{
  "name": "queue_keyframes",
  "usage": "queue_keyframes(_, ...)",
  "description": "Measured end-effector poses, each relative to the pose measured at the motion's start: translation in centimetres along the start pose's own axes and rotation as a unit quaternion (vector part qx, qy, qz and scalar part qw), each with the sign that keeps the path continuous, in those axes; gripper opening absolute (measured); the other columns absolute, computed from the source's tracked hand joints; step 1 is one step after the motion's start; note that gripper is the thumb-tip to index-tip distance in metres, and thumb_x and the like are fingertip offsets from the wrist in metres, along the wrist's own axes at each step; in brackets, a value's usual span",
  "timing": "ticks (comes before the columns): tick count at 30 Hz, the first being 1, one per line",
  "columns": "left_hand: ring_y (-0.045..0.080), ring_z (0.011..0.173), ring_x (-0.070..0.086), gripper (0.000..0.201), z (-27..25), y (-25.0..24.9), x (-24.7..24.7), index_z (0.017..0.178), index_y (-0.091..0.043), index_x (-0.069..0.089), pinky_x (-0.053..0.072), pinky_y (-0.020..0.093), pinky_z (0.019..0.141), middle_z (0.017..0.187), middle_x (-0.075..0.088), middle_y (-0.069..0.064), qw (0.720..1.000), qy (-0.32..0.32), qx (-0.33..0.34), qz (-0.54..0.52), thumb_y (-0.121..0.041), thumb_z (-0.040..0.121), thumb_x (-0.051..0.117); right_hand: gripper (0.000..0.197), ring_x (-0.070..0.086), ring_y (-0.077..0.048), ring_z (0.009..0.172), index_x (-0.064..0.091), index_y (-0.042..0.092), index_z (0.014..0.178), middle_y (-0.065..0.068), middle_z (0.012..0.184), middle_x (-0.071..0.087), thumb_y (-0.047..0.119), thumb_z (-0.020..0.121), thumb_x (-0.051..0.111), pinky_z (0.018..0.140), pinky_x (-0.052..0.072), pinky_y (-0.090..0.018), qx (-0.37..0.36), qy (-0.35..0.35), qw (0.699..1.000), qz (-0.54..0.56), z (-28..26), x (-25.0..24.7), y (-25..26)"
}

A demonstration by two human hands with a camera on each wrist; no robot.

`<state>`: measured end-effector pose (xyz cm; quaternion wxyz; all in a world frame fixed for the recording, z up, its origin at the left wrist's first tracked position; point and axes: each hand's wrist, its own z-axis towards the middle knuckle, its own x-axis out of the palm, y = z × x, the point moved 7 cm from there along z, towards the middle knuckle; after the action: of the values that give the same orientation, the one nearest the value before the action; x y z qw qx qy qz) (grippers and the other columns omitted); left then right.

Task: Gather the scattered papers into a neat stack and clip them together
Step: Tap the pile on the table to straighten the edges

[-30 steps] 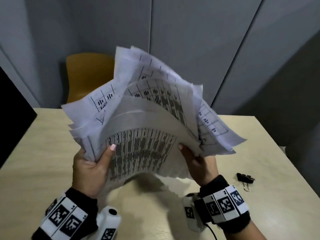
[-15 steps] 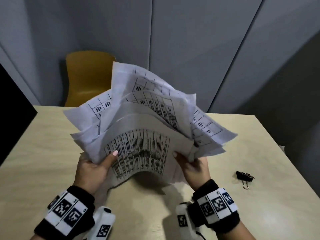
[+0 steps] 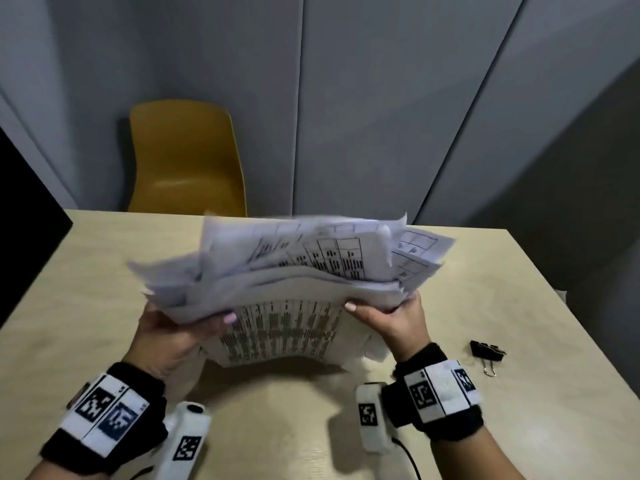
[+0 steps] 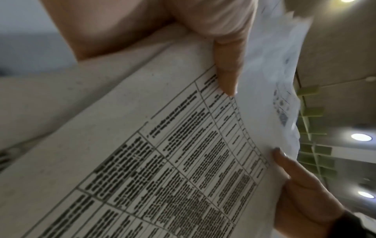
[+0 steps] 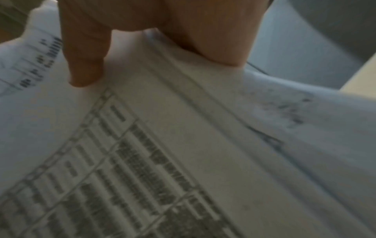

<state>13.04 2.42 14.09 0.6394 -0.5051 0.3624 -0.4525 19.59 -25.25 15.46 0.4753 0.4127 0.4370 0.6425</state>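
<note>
An uneven bundle of printed white papers [image 3: 294, 282] hangs above the table, its sheets fanned and blurred. My left hand [image 3: 173, 327] grips its left side, thumb on the front sheet. My right hand [image 3: 391, 317] grips the right side the same way. The left wrist view shows the front sheet's printed table [image 4: 173, 161] with my left thumb [image 4: 227, 67] pressed on it and my right hand's fingers [image 4: 301, 182] at the far side. In the blurred right wrist view my right thumb [image 5: 85, 61] lies on the papers [image 5: 183, 145]. A black binder clip [image 3: 486, 351] lies on the table to the right.
The light wooden table [image 3: 86, 306] runs to its right edge near the clip. A yellow chair [image 3: 187, 157] stands behind the far edge, before grey wall panels. A dark object [image 3: 24, 220] sits at the left.
Both hands have brought the bundle down toward the table and tipped it flatter, so the sheets that stood tall now lie lower and more gathered.
</note>
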Motion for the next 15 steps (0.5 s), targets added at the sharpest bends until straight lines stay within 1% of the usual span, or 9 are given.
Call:
queue_keyframes(2, -0.016, 0.071, 0.062, 0.051, -0.1, 0.0, -0.2, 0.088, -0.021, 0.062, 0.049, 0.004, 0.065, 0.069, 0.068, -0.032, 1.0, -0.008, -0.015, -0.007, -0.017, 0.045, 0.089, 0.042, 0.07, -0.005, 0.078, 0.066, 0.008, 0.089, 0.012, 0.078, 0.075, 0.006, 0.05, 0.081, 0.069, 0.054, -0.016, -0.001, 0.032, 0.999, -0.016, 0.1, 0.7, 0.5)
queue_keyframes(4, -0.011, 0.077, 0.064, 0.072, 0.0, -0.6, -0.7, 0.09, -0.018, 0.065, 0.052, 0.01, 0.074, 0.077, 0.07, -0.028, 1.0, -0.024, -0.006, -0.013, -0.053, 0.032, 0.088, 0.049, 0.07, -0.005, 0.078, 0.062, -0.003, 0.098, 0.011, 0.079, 0.075, 0.002, 0.052, 0.08, 0.067, 0.053, -0.015, 0.001, 0.017, 1.0, -0.001, 0.2, 0.4, 0.7)
queue_keyframes(5, -0.007, 0.08, 0.066, 0.079, 0.2, -0.8, -0.9, 0.094, -0.013, 0.065, 0.053, 0.015, 0.078, 0.081, 0.072, -0.024, 1.0, -0.026, 0.001, -0.014, -0.056, 0.031, 0.088, 0.052, 0.069, -0.004, 0.077, 0.06, -0.006, 0.1, 0.011, 0.08, 0.075, 0.0, 0.053, 0.079, 0.067, 0.053, -0.015, 0.001, 0.004, 1.0, 0.001, 0.4, 0.0, 0.6)
queue_keyframes(6, -0.004, 0.081, 0.067, 0.08, 0.3, -0.8, -0.7, 0.097, -0.006, 0.064, 0.054, 0.017, 0.08, 0.084, 0.073, -0.02, 1.0, -0.018, 0.004, -0.015, -0.048, 0.034, 0.089, 0.051, 0.069, -0.003, 0.077, 0.06, -0.004, 0.1, 0.012, 0.08, 0.074, -0.001, 0.053, 0.079, 0.068, 0.053, -0.015, 0.006, 0.002, 1.0, -0.005, 0.4, 0.0, 0.2)
queue_keyframes(8, -0.003, 0.08, 0.067, 0.076, 0.3, -0.7, 0.5, 0.105, 0.007, 0.06, 0.053, 0.014, 0.075, 0.083, 0.075, -0.013, 1.0, 0.02, 0.01, -0.013, -0.021, 0.041, 0.091, 0.048, 0.068, 0.0, 0.08, 0.062, 0.006, 0.098, 0.016, 0.082, 0.074, -0.003, 0.055, 0.082, 0.071, 0.052, -0.013, 0.02, 0.011, 0.999, -0.032, 0.2, 0.7, -0.4)
queue_keyframes(9, -0.003, 0.081, 0.067, 0.075, 0.3, -0.8, 1.1, 0.108, 0.011, 0.058, 0.052, 0.012, 0.074, 0.085, 0.075, -0.008, 0.999, 0.032, 0.016, -0.013, -0.013, 0.044, 0.09, 0.049, 0.068, 0.001, 0.083, 0.061, 0.01, 0.099, 0.018, 0.085, 0.074, -0.003, 0.056, 0.082, 0.074, 0.051, -0.012, 0.018, 0.019, 0.999, -0.045, 0.1, 1.2, -0.6)
queue_keyframes(11, 0.001, 0.086, 0.068, 0.071, 0.3, -1.0, 1.6, 0.108, 0.009, 0.06, 0.051, 0.012, 0.076, 0.093, 0.075, -0.002, 0.998, 0.046, 0.035, 0.011, -0.022, 0.051, 0.088, 0.049, 0.067, 0.001, 0.088, 0.06, 0.011, 0.102, 0.019, 0.089, 0.073, -0.005, 0.06, 0.08, 0.076, 0.051, -0.012, 0.011, 0.031, 0.998, -0.049, 0.1, 2.0, -0.5)
queue_keyframes(13, 0.003, 0.088, 0.068, 0.078, 0.7, -0.8, 0.9, 0.108, 0.007, 0.06, 0.052, 0.013, 0.075, 0.095, 0.075, 0.0, 0.999, 0.035, 0.029, 0.01, -0.036, 0.047, 0.083, 0.047, 0.068, -0.001, 0.084, 0.06, 0.004, 0.103, 0.016, 0.087, 0.074, -0.006, 0.061, 0.078, 0.074, 0.052, -0.014, 0.011, 0.021, 0.999, -0.023, 0.4, 1.5, -0.6)
queue_keyframes(15, -0.002, 0.087, 0.067, 0.09, 1.1, -0.2, 0.1, 0.114, 0.009, 0.055, 0.052, 0.012, 0.076, 0.098, 0.072, -0.002, 1.0, 0.019, 0.021, -0.01, -0.032, 0.041, 0.089, 0.046, 0.069, -0.003, 0.078, 0.061, -0.005, 0.101, 0.013, 0.08, 0.074, -0.003, 0.058, 0.078, 0.069, 0.053, -0.015, 0.018, -0.004, 1.0, -0.009, 0.4, 0.7, -0.7)
